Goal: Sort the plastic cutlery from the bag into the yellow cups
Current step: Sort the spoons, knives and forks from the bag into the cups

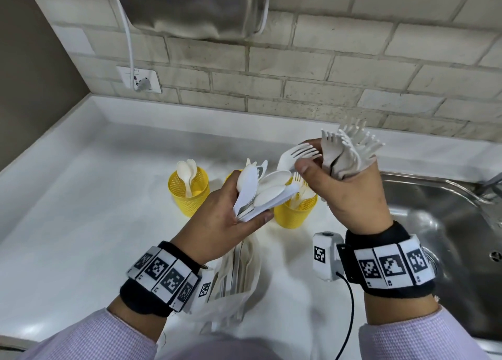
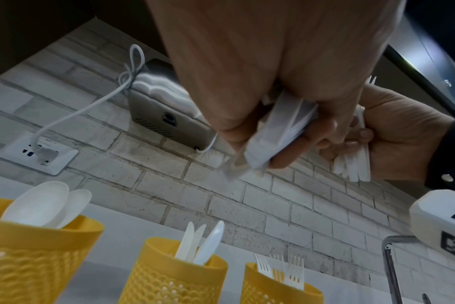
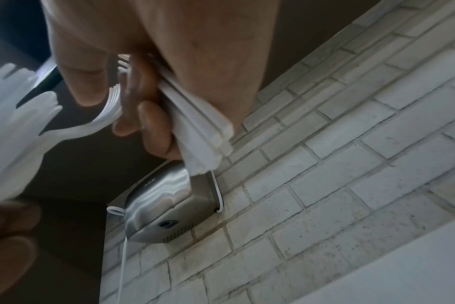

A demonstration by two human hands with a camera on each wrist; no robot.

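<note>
My left hand grips a mixed bunch of white spoons and knives above the counter; its handles show in the left wrist view. My right hand holds a bundle of white forks, tines up, and its thumb and forefinger pinch one more fork; the fork handles show in the right wrist view. Three yellow mesh cups stand in a row: the left cup holds spoons, the middle cup holds knives, the right cup holds forks. A clear plastic bag with more cutlery lies under my left wrist.
A steel sink is set into the white counter at the right. A metal appliance hangs on the brick wall, its white cord running to a socket. A black cable trails from my right wrist.
</note>
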